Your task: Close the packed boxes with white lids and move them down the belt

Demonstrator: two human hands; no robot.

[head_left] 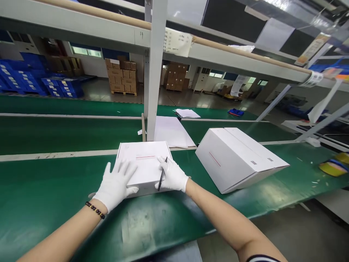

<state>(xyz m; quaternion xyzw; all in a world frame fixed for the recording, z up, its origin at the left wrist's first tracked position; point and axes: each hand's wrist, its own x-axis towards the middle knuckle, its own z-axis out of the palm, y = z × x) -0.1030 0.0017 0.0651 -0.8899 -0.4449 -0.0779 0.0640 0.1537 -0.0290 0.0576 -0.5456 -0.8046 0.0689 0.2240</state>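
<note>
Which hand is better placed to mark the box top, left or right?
Probably right: the right hand already holds the pen on the box, near its red line. The left hand lies flat, steadying it.

- The left hand (116,185) and right hand (172,175) wore white gloves.
- The pen (162,173) was black.
- The small box (143,163) was white with a thin red line.
- The large box (237,156) was white, also red-lined, with small grey marks.
- The conveyor belt (54,189) was green, edged pale.
- The bracelet (95,210) had dark beads, perhaps brown.
- The crates (24,78) were blue.
- The cartons (122,76) were brown.
- The tape roll (333,168) was yellow.
</note>
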